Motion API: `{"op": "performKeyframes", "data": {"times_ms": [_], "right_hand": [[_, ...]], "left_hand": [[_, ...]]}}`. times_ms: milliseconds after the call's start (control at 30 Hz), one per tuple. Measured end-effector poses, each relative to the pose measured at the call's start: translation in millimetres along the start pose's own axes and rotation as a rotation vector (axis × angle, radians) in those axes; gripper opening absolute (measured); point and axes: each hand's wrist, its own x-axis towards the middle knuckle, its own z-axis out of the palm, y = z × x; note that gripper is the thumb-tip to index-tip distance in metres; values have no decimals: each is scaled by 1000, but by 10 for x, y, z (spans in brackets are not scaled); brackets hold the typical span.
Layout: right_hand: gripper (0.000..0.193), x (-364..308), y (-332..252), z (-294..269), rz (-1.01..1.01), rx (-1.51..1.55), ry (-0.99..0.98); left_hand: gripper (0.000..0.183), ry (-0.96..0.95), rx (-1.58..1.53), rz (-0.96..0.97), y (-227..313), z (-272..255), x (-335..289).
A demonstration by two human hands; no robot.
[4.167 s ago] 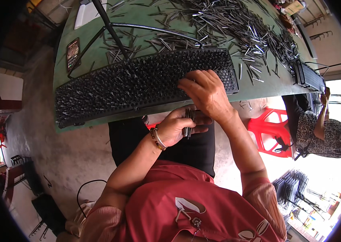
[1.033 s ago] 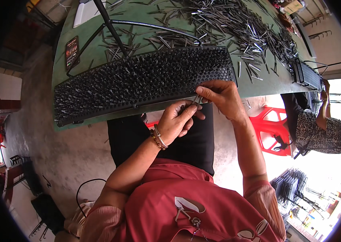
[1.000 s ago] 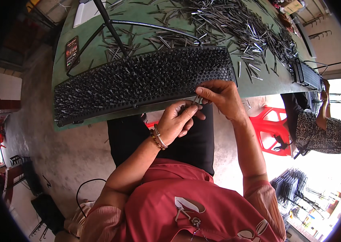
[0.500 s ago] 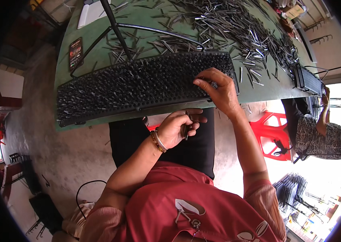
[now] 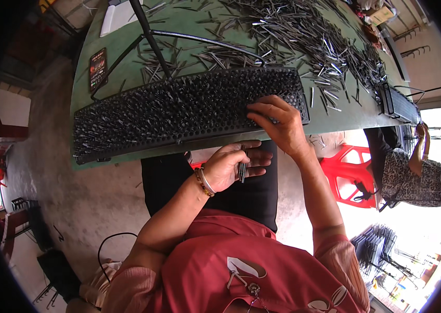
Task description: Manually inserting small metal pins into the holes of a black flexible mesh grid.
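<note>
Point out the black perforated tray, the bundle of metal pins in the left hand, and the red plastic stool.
black perforated tray [image 5: 142, 112], head view, middle of its pin-filled top.
bundle of metal pins [image 5: 242, 169], head view, mid-length of the bundle.
red plastic stool [image 5: 347, 175], head view, its seat.

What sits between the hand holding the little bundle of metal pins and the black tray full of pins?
In the head view, only the green table's front edge separates the left hand and its pin bundle from the black pin tray.
</note>
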Motion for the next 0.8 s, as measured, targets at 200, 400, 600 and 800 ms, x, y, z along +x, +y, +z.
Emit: {"op": "performKeyframes", "data": {"times_ms": [200,400,600,800], "right_hand": [[25,11,-14,-16,-102,-109,-88],[27,-67,-21,-70,-162,-239,-114],[27,-109,-44,-58,-134,-235,-34],[18,-272,-221,-193,152,66,10]], "left_hand": [[44,-24,-12,-6,-5,24,8],[44,-36,-10,-11,6,48,-16],[41,-35,-30,27,-8,55,-27],[55,-107,107,168,47,98,-86]]}}
